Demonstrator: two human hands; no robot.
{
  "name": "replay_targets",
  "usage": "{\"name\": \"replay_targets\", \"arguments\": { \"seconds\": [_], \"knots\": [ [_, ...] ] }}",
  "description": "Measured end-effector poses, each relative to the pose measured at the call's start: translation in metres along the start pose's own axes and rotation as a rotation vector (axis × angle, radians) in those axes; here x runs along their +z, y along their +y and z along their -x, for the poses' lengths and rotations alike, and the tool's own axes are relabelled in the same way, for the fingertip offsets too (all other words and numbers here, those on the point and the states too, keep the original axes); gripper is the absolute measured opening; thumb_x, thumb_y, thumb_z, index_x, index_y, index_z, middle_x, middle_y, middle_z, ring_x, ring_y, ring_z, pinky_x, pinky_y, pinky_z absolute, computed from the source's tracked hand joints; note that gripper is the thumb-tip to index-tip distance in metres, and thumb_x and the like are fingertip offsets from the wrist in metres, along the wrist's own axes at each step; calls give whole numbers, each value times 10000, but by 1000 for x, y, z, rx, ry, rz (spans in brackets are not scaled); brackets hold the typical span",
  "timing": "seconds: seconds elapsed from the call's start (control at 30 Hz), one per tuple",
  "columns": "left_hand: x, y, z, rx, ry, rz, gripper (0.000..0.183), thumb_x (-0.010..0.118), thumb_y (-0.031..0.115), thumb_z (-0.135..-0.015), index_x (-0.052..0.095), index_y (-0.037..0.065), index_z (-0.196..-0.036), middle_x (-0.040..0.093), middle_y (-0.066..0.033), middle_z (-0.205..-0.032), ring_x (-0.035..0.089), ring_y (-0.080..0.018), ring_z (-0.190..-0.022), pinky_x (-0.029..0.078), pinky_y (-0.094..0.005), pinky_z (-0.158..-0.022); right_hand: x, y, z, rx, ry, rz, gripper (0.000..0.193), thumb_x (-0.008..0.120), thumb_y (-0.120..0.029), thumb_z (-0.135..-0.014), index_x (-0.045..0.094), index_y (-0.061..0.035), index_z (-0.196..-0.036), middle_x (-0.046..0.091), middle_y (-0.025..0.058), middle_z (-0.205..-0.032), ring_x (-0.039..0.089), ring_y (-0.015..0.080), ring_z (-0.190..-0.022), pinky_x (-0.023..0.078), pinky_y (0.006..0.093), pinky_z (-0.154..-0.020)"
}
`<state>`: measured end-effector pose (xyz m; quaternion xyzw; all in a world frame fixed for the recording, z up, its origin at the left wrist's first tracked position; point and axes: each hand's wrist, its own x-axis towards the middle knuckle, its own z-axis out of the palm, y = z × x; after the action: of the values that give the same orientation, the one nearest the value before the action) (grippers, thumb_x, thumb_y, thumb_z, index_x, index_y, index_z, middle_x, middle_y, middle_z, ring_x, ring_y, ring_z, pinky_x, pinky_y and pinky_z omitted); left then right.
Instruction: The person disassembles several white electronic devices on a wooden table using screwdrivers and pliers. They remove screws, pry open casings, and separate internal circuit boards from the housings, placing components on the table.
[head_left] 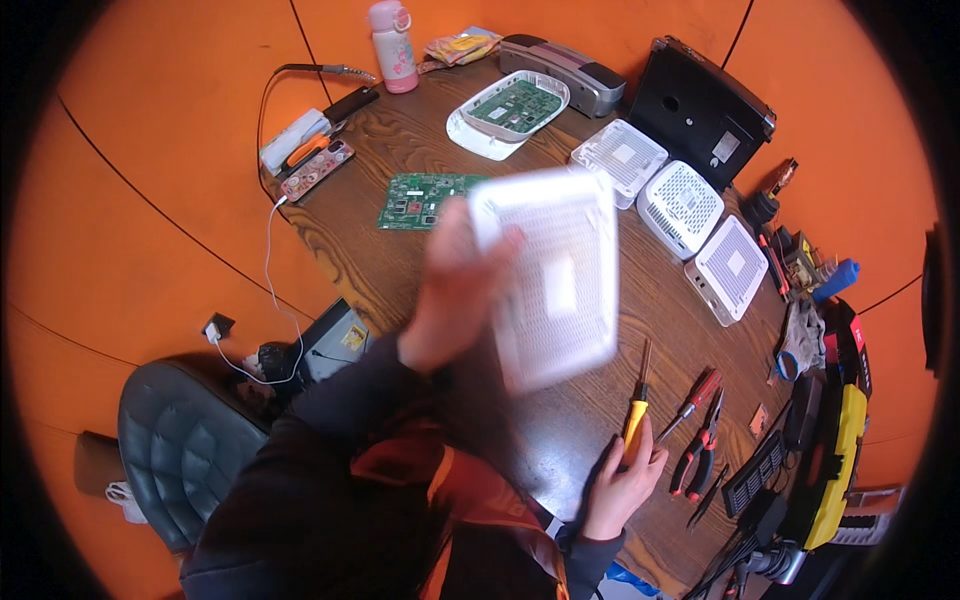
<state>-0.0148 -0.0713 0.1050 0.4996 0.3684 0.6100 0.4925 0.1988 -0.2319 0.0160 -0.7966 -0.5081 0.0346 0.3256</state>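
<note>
My left hand (452,290) grips a white plastic router casing (585,270) by its left side, lifted over the table and blurred. Slotted vents and a pale label show on the casing. Partly behind it, a green circuit board (405,208) lies on the wood. At the front right, my right hand (620,490) is closed on the yellow handle of a screwdriver (636,420), whose shaft points away from me. Right of that hand lie a red-handled screwdriver (695,400) and red-and-black pliers (700,445).
An opened white casing with a board (515,108) sits at the back. White router units (682,208) line the right side, near a black device (700,105). A phone (318,172) and pink-white bottle (393,50) stand left. A yellow-black toolbox (840,465) borders the right edge.
</note>
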Motion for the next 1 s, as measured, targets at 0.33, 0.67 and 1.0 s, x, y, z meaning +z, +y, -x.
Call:
{"name": "replay_targets", "arguments": {
  "seconds": [0.33,0.67,1.0],
  "knots": [
    [-41,15,-49,779,-96,-1032,177,622,-24,-784,484,18,-887,631,-99,-1040,632,-193,-893,501,-261,-718,-4,1,-8,17,11,-79,390,600,-78,-796,562,-65,-1184,475,134,-824,520,285,-723,427,373,-653],
    [47,-81,-8,1387,-1013,-565,87,575,157,-820,507,113,-791,617,-102,-1067,592,-270,-1037,504,-356,-859,-2,4,-10,103,57,-155,316,598,-79,-814,581,15,-1115,519,108,-804,524,202,-670,407,292,-554],
    [41,-93,0,1390,-1105,-594,109,541,181,-799,524,74,-811,603,-114,-1002,528,-259,-1101,360,-410,-1006,6,13,-10,158,110,-251,282,585,-106,-848,570,51,-1082,583,126,-883,547,208,-766,439,315,-687]
  ]
}}
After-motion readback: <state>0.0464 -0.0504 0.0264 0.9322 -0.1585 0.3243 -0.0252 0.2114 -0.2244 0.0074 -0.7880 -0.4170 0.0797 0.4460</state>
